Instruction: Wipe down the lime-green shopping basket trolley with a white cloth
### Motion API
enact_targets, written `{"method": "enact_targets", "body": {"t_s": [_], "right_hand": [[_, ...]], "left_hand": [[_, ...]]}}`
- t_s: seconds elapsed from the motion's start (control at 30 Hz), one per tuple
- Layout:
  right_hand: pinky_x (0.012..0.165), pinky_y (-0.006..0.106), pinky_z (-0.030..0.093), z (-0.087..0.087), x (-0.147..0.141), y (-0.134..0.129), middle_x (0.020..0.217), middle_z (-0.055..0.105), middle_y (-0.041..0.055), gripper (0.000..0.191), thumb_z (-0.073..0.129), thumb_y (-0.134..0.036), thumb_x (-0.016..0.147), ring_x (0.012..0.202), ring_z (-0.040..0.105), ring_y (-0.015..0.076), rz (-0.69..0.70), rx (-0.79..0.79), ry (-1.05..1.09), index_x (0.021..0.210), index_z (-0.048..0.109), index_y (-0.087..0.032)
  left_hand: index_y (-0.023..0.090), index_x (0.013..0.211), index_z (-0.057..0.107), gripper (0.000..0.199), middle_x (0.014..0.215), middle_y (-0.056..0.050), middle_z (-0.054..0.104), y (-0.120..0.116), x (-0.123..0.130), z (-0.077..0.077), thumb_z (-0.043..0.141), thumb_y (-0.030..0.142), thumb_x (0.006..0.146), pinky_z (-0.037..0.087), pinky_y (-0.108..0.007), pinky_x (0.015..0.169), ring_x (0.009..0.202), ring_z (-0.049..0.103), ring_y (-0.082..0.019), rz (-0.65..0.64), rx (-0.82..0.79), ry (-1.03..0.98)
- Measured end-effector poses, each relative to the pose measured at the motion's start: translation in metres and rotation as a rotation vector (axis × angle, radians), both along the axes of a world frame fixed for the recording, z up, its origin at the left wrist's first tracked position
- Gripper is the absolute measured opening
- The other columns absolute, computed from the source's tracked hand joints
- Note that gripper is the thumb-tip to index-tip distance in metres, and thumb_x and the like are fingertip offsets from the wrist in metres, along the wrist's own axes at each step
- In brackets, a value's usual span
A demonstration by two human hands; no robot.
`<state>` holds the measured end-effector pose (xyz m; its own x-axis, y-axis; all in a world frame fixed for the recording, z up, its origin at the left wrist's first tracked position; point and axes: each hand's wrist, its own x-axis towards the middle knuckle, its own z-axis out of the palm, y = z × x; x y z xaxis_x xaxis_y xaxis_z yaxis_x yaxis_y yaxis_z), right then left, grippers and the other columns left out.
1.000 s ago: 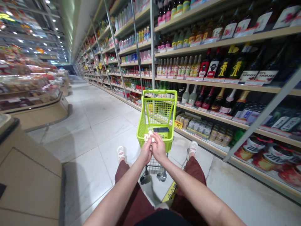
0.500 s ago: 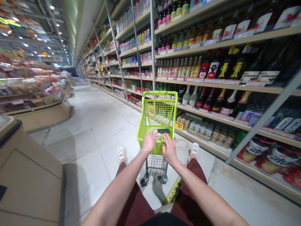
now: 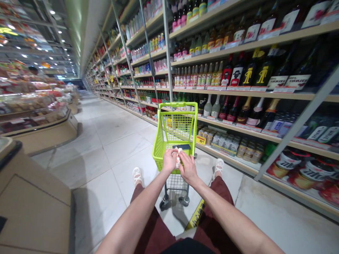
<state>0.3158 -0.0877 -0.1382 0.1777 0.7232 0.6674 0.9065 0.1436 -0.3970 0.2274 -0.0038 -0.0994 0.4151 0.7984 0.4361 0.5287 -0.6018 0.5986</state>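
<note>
My left hand (image 3: 168, 161) is closed on a small, crumpled white-and-pink thing (image 3: 178, 159), soft-looking like bunched cloth; its exact kind does not show. Fingers of my right hand (image 3: 189, 168) press on the same thing from the other side. Both hands are over the near end of a lime-green shopping cart (image 3: 157, 151). Just beyond them, a dark flat rectangular object (image 3: 182, 146) lies in the cart's basket, partly hidden by my fingers.
Tall shelves (image 3: 254, 88) of bottles, cans and jars run along the right side. Display counters (image 3: 42, 139) with packaged goods stand on the left. A pale tiled floor (image 3: 106, 144) lies between. A yellow floor strip (image 3: 195, 217) shows between my legs.
My hands have come closer together, and the crumpled thing now shows between both of them. My right fingers have shifted left, off the dark flat object's edge. The view has turned slightly.
</note>
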Motion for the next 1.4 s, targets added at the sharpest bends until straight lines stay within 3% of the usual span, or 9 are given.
{"method": "enact_targets", "body": {"t_s": [0.2, 0.33, 0.43, 0.57, 0.7, 1.0, 1.07, 1.27, 1.4], "right_hand": [[0.101, 0.048, 0.02, -0.005, 0.007, 0.0, 0.127, 0.046, 0.0113, 0.058, 0.035, -0.008, 0.068, 0.12, 0.038, 0.0219, -0.103, 0.019, 0.086, 0.125, 0.041, -0.015], [0.101, 0.048, 0.02, -0.01, 0.011, -0.005, 0.126, 0.048, 0.0109, 0.061, 0.034, -0.005, 0.065, 0.119, 0.039, 0.0213, -0.108, -0.024, 0.08, 0.126, 0.04, -0.014], [0.102, 0.047, 0.019, -0.01, 0.015, -0.009, 0.125, 0.049, 0.0099, 0.064, 0.035, -0.004, 0.064, 0.117, 0.04, 0.0206, -0.092, -0.067, 0.008, 0.127, 0.038, -0.014], [0.102, 0.047, 0.019, -0.005, 0.022, -0.013, 0.123, 0.051, 0.0085, 0.061, 0.038, -0.005, 0.068, 0.113, 0.044, 0.02, -0.06, -0.109, -0.063, 0.128, 0.038, -0.018], [0.1, 0.046, 0.026, -0.004, 0.028, -0.006, 0.125, 0.048, 0.0099, 0.051, 0.036, -0.011, 0.076, 0.116, 0.042, 0.0208, -0.136, -0.03, 0.048, 0.127, 0.038, -0.017], [0.101, 0.045, 0.029, -0.01, 0.032, 0.018, 0.129, 0.041, 0.0146, 0.045, 0.034, -0.018, 0.081, 0.123, 0.032, 0.024, -0.253, 0.057, 0.193, 0.124, 0.042, -0.009], [0.1, 0.043, 0.03, -0.012, 0.032, 0.016, 0.131, 0.04, 0.0145, 0.042, 0.036, -0.017, 0.08, 0.123, 0.033, 0.0242, -0.279, 0.023, 0.181, 0.119, 0.047, -0.01], [0.096, 0.04, 0.037, -0.013, 0.029, 0.012, 0.13, 0.041, 0.0112, 0.031, 0.041, -0.018, 0.079, 0.121, 0.037, 0.0263, -0.282, -0.048, 0.247, 0.103, 0.061, -0.016], [0.094, 0.038, 0.039, -0.016, 0.024, 0.019, 0.122, 0.049, 0.0116, 0.031, 0.038, -0.021, 0.081, 0.116, 0.044, 0.0242, -0.229, -0.03, 0.334, 0.101, 0.062, -0.016]], "left_hand": [[0.017, 0.106, 0.053, 0.031, 0.126, -0.011, 0.045, -0.014, -0.005, -0.001, 0.043, 0.032, 0.081, 0.031, -0.043, 0.098, 0.118, 0.039, -0.023, -0.267, 0.21, 0.292], [0.016, 0.116, 0.044, 0.041, 0.117, -0.011, 0.051, -0.014, -0.002, -0.005, 0.046, 0.03, 0.078, 0.037, -0.037, 0.093, 0.111, 0.045, -0.021, -0.417, 0.229, 0.443], [0.017, 0.11, 0.047, 0.035, 0.106, -0.008, 0.055, -0.005, -0.009, -0.007, 0.046, 0.021, 0.075, 0.039, -0.034, 0.089, 0.103, 0.049, -0.019, -0.393, 0.257, 0.491], [0.017, 0.1, 0.052, 0.025, 0.094, -0.006, 0.058, 0.02, -0.048, -0.009, 0.044, 0.022, 0.077, 0.042, -0.031, 0.083, 0.09, 0.053, -0.018, -0.289, 0.282, 0.472], [0.015, 0.106, 0.049, 0.029, 0.1, -0.009, 0.056, 0.036, -0.076, -0.015, 0.038, 0.021, 0.08, 0.041, -0.034, 0.086, 0.094, 0.051, -0.019, -0.178, 0.279, 0.426], [0.016, 0.118, 0.042, 0.041, 0.12, -0.01, 0.049, -0.01, 0.007, -0.018, 0.04, 0.016, 0.078, 0.035, -0.037, 0.096, 0.112, 0.044, -0.02, -0.387, 0.278, 0.395], [0.016, 0.12, 0.041, 0.042, 0.122, -0.01, 0.047, -0.007, 0.0, -0.016, 0.041, 0.016, 0.077, 0.034, -0.037, 0.097, 0.114, 0.042, -0.02, -0.397, 0.296, 0.425], [0.016, 0.116, 0.045, 0.038, 0.118, -0.01, 0.051, 0.03, -0.063, -0.016, 0.042, 0.02, 0.079, 0.035, -0.038, 0.096, 0.11, 0.045, -0.02, -0.29, 0.258, 0.443], [0.013, 0.114, 0.046, 0.036, 0.116, -0.012, 0.052, 0.028, -0.053, -0.021, 0.039, 0.016, 0.078, 0.037, -0.037, 0.095, 0.109, 0.046, -0.02, -0.268, 0.256, 0.383]]}}
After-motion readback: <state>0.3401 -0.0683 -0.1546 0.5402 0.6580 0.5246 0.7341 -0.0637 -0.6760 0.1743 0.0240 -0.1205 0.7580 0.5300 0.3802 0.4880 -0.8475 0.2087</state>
